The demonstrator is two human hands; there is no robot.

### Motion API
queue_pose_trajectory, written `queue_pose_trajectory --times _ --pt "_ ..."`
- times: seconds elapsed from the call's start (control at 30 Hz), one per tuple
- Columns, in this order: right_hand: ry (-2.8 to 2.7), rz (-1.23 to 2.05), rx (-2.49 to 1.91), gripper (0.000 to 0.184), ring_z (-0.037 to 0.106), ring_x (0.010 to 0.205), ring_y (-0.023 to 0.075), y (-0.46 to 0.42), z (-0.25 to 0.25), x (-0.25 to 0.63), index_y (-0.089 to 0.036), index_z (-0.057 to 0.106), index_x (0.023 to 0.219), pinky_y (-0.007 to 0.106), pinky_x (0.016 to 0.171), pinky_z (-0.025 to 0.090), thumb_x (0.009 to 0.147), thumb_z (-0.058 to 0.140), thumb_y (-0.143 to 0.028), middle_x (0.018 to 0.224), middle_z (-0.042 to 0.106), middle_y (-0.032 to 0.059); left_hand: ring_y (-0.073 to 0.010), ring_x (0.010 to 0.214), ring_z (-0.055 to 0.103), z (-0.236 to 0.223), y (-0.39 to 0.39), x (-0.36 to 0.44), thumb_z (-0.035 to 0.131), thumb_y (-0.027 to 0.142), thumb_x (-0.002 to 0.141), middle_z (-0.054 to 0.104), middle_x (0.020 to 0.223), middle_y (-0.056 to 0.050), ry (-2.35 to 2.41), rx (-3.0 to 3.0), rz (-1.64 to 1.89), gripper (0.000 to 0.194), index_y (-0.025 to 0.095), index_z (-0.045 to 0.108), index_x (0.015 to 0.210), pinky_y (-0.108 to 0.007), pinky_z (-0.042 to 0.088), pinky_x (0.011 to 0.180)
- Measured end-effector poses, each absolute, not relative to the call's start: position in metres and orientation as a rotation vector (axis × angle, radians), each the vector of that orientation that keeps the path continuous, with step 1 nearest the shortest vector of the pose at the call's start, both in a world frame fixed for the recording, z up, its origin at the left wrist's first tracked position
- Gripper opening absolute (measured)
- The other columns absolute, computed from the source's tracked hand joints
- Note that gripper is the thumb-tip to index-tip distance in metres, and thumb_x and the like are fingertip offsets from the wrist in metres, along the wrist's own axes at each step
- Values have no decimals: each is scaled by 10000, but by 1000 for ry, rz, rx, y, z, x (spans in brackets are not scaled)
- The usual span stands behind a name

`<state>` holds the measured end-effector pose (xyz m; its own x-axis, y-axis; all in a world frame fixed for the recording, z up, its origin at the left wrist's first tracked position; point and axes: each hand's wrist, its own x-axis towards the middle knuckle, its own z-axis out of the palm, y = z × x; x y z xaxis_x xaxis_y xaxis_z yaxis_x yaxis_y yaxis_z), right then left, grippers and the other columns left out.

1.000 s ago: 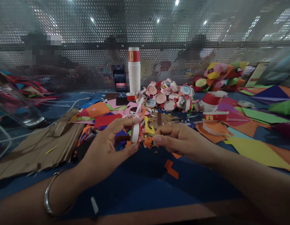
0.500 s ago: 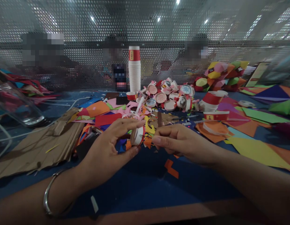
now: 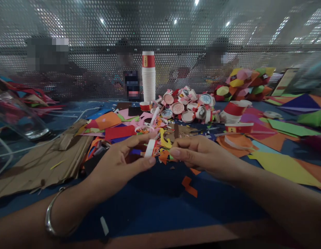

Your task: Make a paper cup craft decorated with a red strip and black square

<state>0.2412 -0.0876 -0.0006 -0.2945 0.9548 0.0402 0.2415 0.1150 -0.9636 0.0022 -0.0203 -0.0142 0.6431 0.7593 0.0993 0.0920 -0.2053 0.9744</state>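
My left hand (image 3: 119, 162) pinches a small cut-off paper cup base (image 3: 150, 148), white with a red band, between thumb and forefinger above the blue table (image 3: 155, 204). A metal bangle (image 3: 50, 216) circles that wrist. My right hand (image 3: 199, 154) is closed just right of the cup piece, fingertips pressed together near coloured paper scraps (image 3: 164, 155); what it pinches is too small to name.
A tall stack of paper cups (image 3: 148, 76) stands at the back centre, with a heap of cut cup bases (image 3: 186, 105) beside it. Coloured paper sheets (image 3: 287, 166) spread to the right, brown cardboard (image 3: 38, 162) and a clear container (image 3: 19, 117) to the left. Perforated mesh (image 3: 98, 52) walls the far side.
The cup piece has been turned in my left fingers and lowered a little. My right hand has stayed closed beside it, shifting slightly upward.
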Motion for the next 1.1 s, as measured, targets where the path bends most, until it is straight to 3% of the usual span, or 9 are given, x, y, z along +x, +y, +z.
queue_pose_trajectory --times 0.13,0.27,0.4,0.57,0.67,0.83,1.0,1.1 --pt "-1629 1098 -1206 453 408 604 89 -89 0 240 -181 628 802 237 542 308 894 754 -606 688 502 -45 -164 896 617 -11 -26 8 794 392 874 743 993 -35 727 1306 546 281 218 815 1093 -256 498 793" --pt "-1661 993 -1172 335 505 699 105 -89 -5 233 -179 658 885 234 609 383 832 866 -436 799 597 -29 -149 757 567 -14 -33 11 817 471 829 681 830 -31 749 1181 402 299 173 807 853 -239 468 649" --pt "-1692 1020 -1180 243 482 663 99 -89 -12 228 -177 663 848 232 592 381 886 804 -372 741 569 -42 -142 680 542 -15 -38 12 833 531 790 644 756 -17 779 1142 371 362 174 776 806 -234 445 571" --pt "-1726 975 -1176 157 474 641 98 -90 -14 227 -189 662 841 237 570 361 906 730 -315 728 564 -43 -135 702 538 -12 -43 10 698 455 876 641 750 -15 732 1397 346 312 163 718 768 -230 432 621" --pt "-1732 1026 -1201 165 491 639 109 -91 -14 227 -198 660 849 245 576 369 923 702 -340 721 569 -40 -117 681 511 -8 -46 9 638 388 902 625 737 6 761 1683 247 255 164 685 788 -223 415 639" --pt "-1766 1014 -1221 190 498 670 121 -88 -13 228 -179 660 843 259 607 385 908 694 -354 735 578 -27 -108 573 514 -6 -48 7 527 495 968 576 649 15 888 1961 162 418 168 632 729 -207 394 531" --pt "-1740 1150 -1208 245 485 685 120 -87 -10 231 -151 684 863 269 625 370 899 717 -391 748 580 -20 -84 472 523 -8 -46 5 524 435 970 616 642 18 807 1796 39 316 168 633 841 -167 414 454" --pt "-1637 1349 -1150 307 490 703 120 -87 -10 233 -142 684 827 270 651 374 863 778 -432 740 577 -18 -81 527 533 -10 -46 4 548 405 982 593 719 27 695 1773 61 252 178 639 919 -150 452 456"
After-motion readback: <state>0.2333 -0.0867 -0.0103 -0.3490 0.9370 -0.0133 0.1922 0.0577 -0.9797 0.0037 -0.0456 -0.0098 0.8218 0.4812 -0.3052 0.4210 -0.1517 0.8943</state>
